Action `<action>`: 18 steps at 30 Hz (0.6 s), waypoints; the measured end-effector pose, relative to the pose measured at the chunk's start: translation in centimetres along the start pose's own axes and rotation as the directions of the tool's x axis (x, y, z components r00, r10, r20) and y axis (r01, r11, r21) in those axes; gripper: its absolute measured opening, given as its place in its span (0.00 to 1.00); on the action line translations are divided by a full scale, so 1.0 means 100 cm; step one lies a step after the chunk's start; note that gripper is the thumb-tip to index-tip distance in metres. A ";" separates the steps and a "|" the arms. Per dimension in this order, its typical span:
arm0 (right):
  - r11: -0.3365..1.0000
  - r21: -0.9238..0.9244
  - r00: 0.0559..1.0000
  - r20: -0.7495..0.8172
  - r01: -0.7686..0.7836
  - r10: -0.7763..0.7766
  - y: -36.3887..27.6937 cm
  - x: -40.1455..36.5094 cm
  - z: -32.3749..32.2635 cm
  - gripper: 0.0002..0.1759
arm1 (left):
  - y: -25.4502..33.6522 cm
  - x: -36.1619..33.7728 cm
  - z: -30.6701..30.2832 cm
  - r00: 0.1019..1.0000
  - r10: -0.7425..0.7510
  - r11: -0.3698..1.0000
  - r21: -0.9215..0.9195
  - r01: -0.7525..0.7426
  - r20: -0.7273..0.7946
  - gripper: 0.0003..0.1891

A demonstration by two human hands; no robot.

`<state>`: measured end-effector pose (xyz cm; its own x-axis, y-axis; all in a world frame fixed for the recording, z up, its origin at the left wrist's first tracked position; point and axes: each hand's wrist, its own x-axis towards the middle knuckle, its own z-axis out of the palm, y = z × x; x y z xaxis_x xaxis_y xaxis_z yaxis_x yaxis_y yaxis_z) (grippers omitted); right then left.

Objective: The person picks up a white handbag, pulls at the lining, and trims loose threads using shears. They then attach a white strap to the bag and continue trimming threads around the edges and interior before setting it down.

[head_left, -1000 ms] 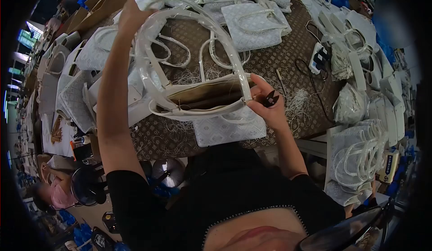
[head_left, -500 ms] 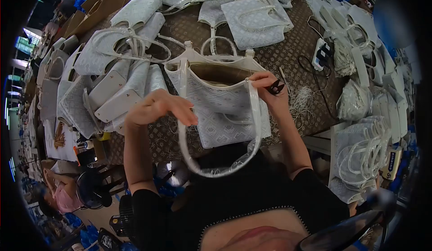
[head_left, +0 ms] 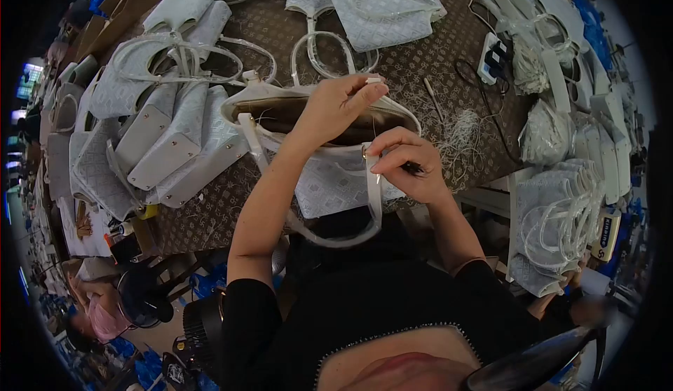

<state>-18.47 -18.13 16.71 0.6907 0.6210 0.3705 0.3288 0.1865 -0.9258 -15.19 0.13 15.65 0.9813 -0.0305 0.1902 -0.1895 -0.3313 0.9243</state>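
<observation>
A white patterned handbag [head_left: 333, 186] stands at the table's front edge, its top open on a tan lining. My left hand [head_left: 338, 107] reaches over the opening, fingers pinched on the white tab of the bag's far handle. At the bag's near right side my right hand [head_left: 406, 163] pinches the base of the near handle [head_left: 374, 198]. Something small and dark, probably the snips seen earlier, shows inside the right palm. The near handle, wrapped in clear film, loops down toward my lap.
More white bags [head_left: 151, 146] are heaped at left and others [head_left: 382, 12] lie at the back. A power strip [head_left: 491, 58], thread scraps [head_left: 466, 128] and an awl-like tool [head_left: 433, 97] are at right. Wrapped handles [head_left: 554, 230] hang lower right. A person [head_left: 105, 314] sits lower left.
My left hand has moved right and up from beside the bag to the far handle's tab. My right hand is slightly lower and further left. The bag has shifted and tilted, and the view has moved.
</observation>
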 end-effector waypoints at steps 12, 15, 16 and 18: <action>0.948 -0.155 0.934 -0.273 -0.278 0.230 -0.015 -0.017 -0.012 0.13 | 0.023 -0.019 -0.004 0.778 -0.508 0.610 -0.482 0.628 0.371 0.19; 0.855 -0.442 0.958 -0.215 -0.270 0.192 -0.023 -0.013 -0.012 0.08 | 0.018 -0.025 -0.001 0.760 -0.505 0.627 -0.432 0.648 0.408 0.18; 0.838 -0.450 0.948 -0.216 -0.309 0.233 -0.026 -0.012 -0.009 0.08 | 0.019 -0.026 0.000 0.757 -0.507 0.620 -0.435 0.653 0.413 0.18; 0.834 -0.345 0.893 -0.291 -0.432 0.342 -0.027 -0.016 -0.002 0.09 | 0.023 -0.027 0.002 0.757 -0.520 0.595 -0.469 0.653 0.395 0.18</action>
<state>-20.34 -19.80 18.64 0.9170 0.3972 0.0359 0.1979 -0.3751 -0.9056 -18.32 -0.70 17.19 0.8555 -0.2229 -0.4674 0.5116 0.2248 0.8293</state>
